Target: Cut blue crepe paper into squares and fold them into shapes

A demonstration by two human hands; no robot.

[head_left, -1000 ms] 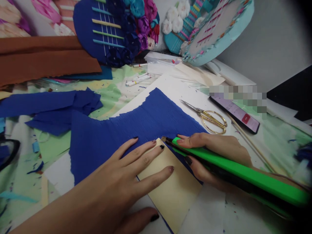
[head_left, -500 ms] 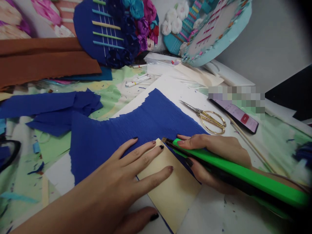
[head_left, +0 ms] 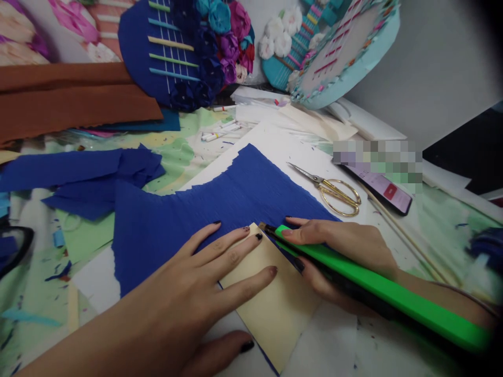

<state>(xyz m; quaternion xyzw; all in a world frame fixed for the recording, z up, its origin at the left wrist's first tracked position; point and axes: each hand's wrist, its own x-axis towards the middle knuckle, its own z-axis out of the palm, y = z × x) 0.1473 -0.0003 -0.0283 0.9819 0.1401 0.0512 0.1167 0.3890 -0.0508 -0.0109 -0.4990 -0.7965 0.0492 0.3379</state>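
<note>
My left hand (head_left: 204, 285) lies flat with fingers spread, pressing on a pale yellow card (head_left: 275, 309). The card rests on a sheet of blue crepe paper (head_left: 188, 214), which has jagged edges. In my right hand (head_left: 346, 251) is a long green and black utility knife (head_left: 341, 267), gripped with the thumb beneath. Its tip is at the card's upper corner, against the blue paper, close to my left fingertips. Gold-handled scissors (head_left: 336, 193) lie just beyond my right hand on white paper (head_left: 271, 136).
A phone (head_left: 381, 186) and a thin wooden stick (head_left: 404, 235) lie to the right. Blue paper pieces (head_left: 98, 175) and folded brown paper (head_left: 78, 107) sit at left. Decorated round boards (head_left: 137, 52) stand behind, with several markers (head_left: 222, 130) in front of them.
The utility knife and my right hand have shifted very slightly left, and the knife's rear end sits a little lower. My left hand stays in place on the card.
</note>
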